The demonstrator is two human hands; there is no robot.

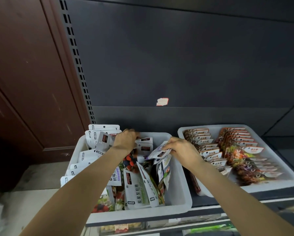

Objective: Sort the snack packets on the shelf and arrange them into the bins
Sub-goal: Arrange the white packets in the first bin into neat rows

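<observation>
A white bin (178,188) on the dark shelf holds many white and berry-printed snack packets (137,186), some standing, some tumbled. My left hand (125,140) reaches into the bin's far middle, its fingers curled over the tops of white packets (144,144) there. My right hand (180,149) pinches a white and purple packet (158,151) near the bin's right wall. A row of white packets (98,135) stands along the bin's left side.
A second white bin (279,181) to the right holds two neat rows of dark and orange packets (209,150). Dark shelf back panel (177,65) rises behind. A slotted upright (78,62) and brown door stand at the left. A lower shelf shows below.
</observation>
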